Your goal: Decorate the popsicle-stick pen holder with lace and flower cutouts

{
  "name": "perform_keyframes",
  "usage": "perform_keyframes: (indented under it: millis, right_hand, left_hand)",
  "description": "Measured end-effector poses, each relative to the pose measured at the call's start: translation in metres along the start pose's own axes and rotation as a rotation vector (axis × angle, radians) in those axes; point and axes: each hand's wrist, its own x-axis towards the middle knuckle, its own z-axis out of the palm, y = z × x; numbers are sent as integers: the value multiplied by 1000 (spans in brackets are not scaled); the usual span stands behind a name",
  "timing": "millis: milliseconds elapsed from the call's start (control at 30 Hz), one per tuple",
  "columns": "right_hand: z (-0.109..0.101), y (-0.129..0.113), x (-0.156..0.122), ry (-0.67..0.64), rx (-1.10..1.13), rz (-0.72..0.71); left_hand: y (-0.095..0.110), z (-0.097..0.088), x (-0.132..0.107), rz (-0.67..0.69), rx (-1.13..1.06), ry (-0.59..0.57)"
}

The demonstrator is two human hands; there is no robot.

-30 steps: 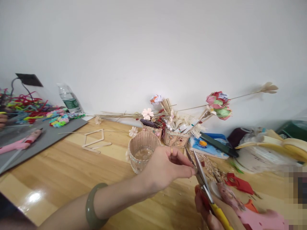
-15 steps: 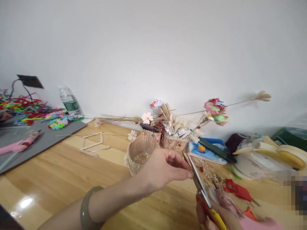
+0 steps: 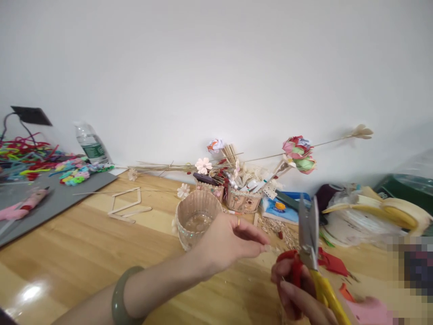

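Note:
My left hand (image 3: 233,243), a green bangle (image 3: 126,293) on its wrist, is closed in a pinch. A tiny pale bit seems to show at the fingertips, too small to name. My right hand (image 3: 301,289) grips scissors (image 3: 309,243) with one red and one yellow handle; their blades point up and are slightly apart, to the right of my left fingertips. Just behind my left hand stands a ribbed beige cup (image 3: 184,216) with glittery trim and a clear, shiny layer inside. Small wood-coloured scraps (image 3: 279,230) lie behind the hands.
Decorated boxes (image 3: 243,201) of craft supplies stand against the wall, with paper flowers (image 3: 299,153) beside. Flat wooden sticks (image 3: 126,207) lie left. A grey mat (image 3: 64,203) holds a pink glue gun (image 3: 25,207); a bottle (image 3: 91,144) stands behind. Right are wipes (image 3: 280,210) and bananas (image 3: 389,210).
The scissors have moved right, away from my left fingertips, and turned more upright. My left hand stays pinched in nearly the same place. The view has shifted slightly.

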Motion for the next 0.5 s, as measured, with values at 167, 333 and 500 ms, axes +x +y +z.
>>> perform_keyframes:
  millis: [167, 333, 500]
  right_hand:
    - [5, -11, 5, 117, 3, -15]
    - [0, -22, 3, 87, -98, 11]
    - [0, -29, 2, 82, -321, 35]
  left_hand:
    - [-14, 8, 3, -76, 40, -33]
    - [-27, 11, 5, -101, 62, -80]
    - [-27, 11, 3, -136, 85, -130]
